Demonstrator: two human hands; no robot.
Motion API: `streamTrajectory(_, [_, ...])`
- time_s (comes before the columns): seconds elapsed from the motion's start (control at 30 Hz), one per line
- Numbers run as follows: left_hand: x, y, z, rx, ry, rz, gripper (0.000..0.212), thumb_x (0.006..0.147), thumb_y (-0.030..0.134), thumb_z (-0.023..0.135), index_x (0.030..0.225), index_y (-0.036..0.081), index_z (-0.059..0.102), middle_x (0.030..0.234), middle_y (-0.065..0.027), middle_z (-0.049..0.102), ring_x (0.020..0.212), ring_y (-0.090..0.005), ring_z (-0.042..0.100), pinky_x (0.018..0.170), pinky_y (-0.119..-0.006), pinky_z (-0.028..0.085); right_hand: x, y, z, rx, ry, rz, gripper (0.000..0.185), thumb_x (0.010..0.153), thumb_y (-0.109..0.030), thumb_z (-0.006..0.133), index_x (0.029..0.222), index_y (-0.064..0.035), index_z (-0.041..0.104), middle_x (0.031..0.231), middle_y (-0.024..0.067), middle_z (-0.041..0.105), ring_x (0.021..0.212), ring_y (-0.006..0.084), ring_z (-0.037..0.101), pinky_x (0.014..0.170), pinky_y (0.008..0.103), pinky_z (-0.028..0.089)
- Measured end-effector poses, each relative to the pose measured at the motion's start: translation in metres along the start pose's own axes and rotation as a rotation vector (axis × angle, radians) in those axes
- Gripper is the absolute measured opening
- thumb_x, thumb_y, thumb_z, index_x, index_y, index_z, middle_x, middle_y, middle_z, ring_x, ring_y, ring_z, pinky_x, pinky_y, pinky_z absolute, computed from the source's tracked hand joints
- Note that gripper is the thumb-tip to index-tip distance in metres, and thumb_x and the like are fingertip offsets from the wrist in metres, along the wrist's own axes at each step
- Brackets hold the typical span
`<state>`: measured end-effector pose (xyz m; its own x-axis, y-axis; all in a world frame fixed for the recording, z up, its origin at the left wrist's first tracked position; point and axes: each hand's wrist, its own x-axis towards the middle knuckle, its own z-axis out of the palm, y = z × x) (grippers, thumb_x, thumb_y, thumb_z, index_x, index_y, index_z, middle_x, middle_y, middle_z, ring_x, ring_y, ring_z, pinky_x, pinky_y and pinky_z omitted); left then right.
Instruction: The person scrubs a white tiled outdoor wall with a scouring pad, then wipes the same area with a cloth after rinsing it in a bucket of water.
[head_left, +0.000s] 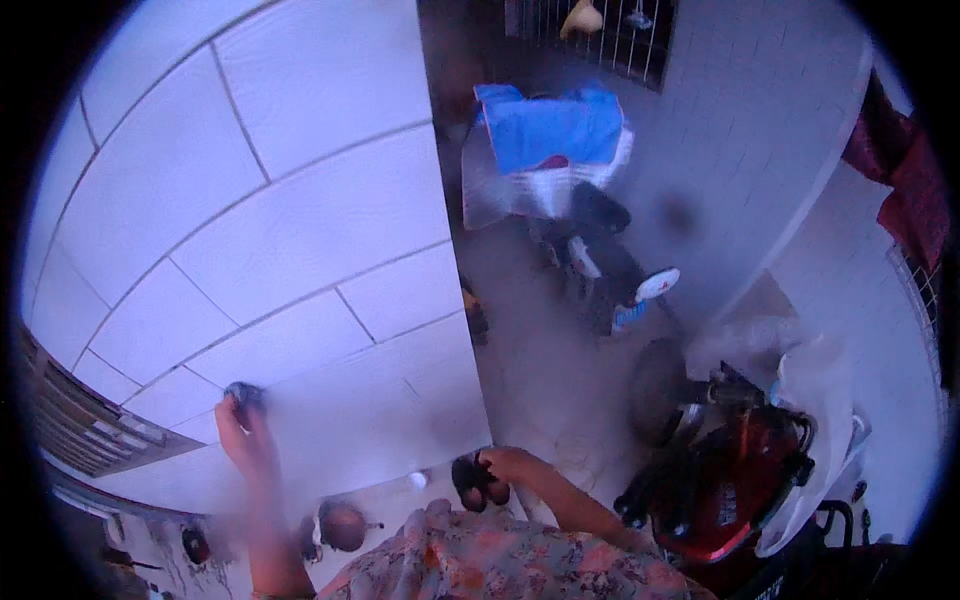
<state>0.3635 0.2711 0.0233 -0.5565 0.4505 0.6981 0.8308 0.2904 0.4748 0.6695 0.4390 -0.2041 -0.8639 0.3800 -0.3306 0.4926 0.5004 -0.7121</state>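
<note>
At the lower left of the head view, my left hand is closed round a small dark object, too blurred to name, in front of the white tiled wall. Near the lower middle, my right hand grips a pair of dark shoes by their upper edge, just below the wall's corner. A round brownish pan-like object with a short handle lies low between my two arms. The patterned cloth of my clothing fills the bottom middle.
A red motorbike or scooter stands at the lower right. Farther off is another two-wheeler with a blue cloth over its front. A slatted grille is at the far left, and dark red cloth hangs at the right.
</note>
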Motion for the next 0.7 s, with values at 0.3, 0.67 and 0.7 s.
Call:
streamTrajectory(0.3, [0.096, 0.036, -0.04, -0.1, 0.354, 0.123, 0.027, 0.085, 0.008, 0.051, 0.107, -0.007, 0.045, 0.096, -0.0131, 0.055, 0.082, -0.0138, 0.053, 0.073, -0.025, 0.045, -0.023, 0.035, 0.012, 0.014, 0.095, 0.097, 0.025, 0.072, -0.011, 0.049, 0.096, -0.0091, 0.055, 0.09, 0.0174, 0.059, 0.088, 0.0338, 0.056, 0.075, 0.0413, 0.044])
streamTrajectory(0.67, [0.06, 0.057, -0.008, 0.292, 0.294, 0.307, 0.027, 0.083, 0.01, 0.054, 0.104, -0.005, 0.049, 0.09, -0.0142, 0.057, 0.076, -0.0177, 0.057, 0.065, -0.026, 0.047, -0.034, 0.053, 0.048, 0.054, -0.056, 0.163, 0.023, 0.077, -0.018, 0.046, 0.095, -0.0095, 0.057, 0.091, 0.019, 0.058, 0.086, 0.0343, 0.057, 0.072, 0.0437, 0.044])
streamTrajectory(0.7, [0.058, 0.055, -0.003, 0.291, 0.297, 0.309, 0.026, 0.083, 0.009, 0.054, 0.103, -0.005, 0.049, 0.089, -0.014, 0.057, 0.076, -0.0173, 0.057, 0.064, -0.026, 0.047, -0.036, 0.048, 0.044, 0.027, -0.076, 0.144, 0.024, 0.077, -0.018, 0.046, 0.097, -0.0103, 0.057, 0.091, 0.0192, 0.058, 0.086, 0.0342, 0.057, 0.072, 0.0435, 0.044])
